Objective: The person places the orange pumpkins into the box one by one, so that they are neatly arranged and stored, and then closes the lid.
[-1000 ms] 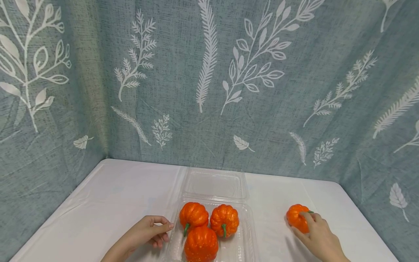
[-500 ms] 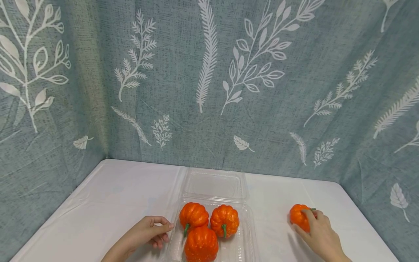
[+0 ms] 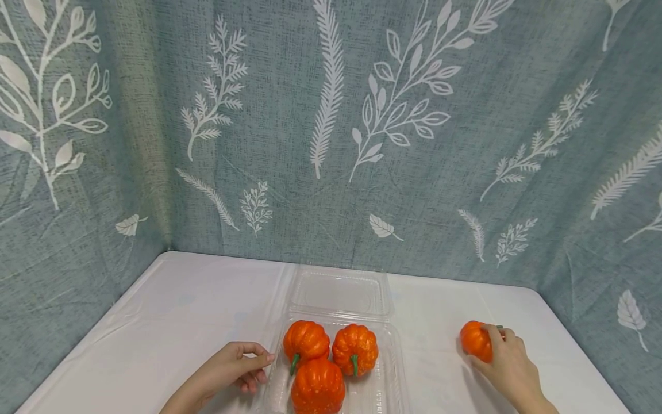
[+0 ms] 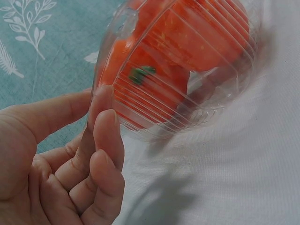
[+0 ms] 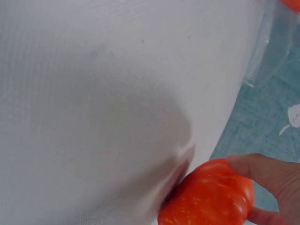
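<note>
A clear plastic clamshell container [image 3: 385, 356] stands at the front middle of the table in the head view. Inside it sit three orange toy pumpkins [image 3: 318, 386] with green stems. On its left side my left hand [image 3: 235, 368] pinches the rim between thumb and index finger, the other fingers curled beneath, as the left wrist view shows up close. Off to the right, my right hand [image 3: 512, 365] grips a fourth orange pumpkin [image 3: 476, 340], its fingers over the stem side and thumb on the near side. The right wrist view shows this pumpkin [image 5: 208, 197] low over the white cloth.
The container's lid [image 3: 338, 292] lies folded back behind it, toward the curtain. A white cloth covers the table [image 3: 207, 305]. A teal curtain [image 3: 289, 144] with white leaf prints hangs along the back and both sides.
My right hand has shifted slightly to the right with the pumpkin in its grip. My left hand and the container have stayed in place.
</note>
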Action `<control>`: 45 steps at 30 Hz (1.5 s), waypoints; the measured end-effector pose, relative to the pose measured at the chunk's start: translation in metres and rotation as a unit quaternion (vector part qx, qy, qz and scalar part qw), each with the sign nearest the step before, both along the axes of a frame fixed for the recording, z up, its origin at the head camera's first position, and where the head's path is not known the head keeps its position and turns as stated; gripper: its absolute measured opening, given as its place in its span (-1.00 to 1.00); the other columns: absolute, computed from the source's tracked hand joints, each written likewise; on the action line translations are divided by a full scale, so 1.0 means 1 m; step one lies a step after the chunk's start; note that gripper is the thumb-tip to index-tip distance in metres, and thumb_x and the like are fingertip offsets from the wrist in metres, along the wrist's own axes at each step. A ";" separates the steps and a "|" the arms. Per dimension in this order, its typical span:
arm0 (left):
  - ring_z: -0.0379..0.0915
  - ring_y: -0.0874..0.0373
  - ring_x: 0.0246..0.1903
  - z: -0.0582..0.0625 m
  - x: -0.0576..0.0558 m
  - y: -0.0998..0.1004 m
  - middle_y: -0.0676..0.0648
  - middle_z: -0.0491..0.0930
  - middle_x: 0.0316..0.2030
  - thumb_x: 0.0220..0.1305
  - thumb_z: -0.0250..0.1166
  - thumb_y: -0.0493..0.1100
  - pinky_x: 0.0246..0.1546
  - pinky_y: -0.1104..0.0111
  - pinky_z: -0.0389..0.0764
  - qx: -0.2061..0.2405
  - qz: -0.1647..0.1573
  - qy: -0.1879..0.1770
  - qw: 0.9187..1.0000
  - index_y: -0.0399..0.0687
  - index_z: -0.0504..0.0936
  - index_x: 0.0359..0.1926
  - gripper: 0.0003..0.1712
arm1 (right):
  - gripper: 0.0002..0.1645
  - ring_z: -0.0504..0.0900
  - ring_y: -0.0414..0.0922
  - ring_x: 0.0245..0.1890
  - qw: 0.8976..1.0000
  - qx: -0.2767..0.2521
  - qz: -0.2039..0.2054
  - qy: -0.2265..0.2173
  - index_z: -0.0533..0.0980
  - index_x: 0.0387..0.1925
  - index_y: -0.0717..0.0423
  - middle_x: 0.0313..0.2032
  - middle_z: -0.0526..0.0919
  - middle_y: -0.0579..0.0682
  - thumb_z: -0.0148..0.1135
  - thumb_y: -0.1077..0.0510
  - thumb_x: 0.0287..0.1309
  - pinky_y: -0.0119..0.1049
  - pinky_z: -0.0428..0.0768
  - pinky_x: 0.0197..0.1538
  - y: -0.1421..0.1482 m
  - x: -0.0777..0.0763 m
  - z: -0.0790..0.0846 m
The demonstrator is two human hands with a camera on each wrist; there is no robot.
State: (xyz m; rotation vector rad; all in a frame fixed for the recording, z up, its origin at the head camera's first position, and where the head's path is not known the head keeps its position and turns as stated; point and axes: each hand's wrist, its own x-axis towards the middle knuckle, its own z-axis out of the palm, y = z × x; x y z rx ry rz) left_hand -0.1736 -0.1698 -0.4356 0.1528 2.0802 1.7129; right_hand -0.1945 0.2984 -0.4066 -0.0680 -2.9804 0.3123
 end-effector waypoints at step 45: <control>0.40 0.32 -0.72 -0.001 0.001 0.000 0.08 0.54 -0.65 0.27 0.17 0.00 -0.62 0.49 0.39 0.004 -0.001 0.010 1.000 -0.23 0.53 -0.30 -0.67 | -0.31 0.51 0.12 -0.31 0.997 -0.060 0.037 -0.039 0.36 -0.02 0.40 -0.26 0.47 0.33 0.38 0.07 -0.13 0.07 0.53 -0.26 0.013 -0.015 0.015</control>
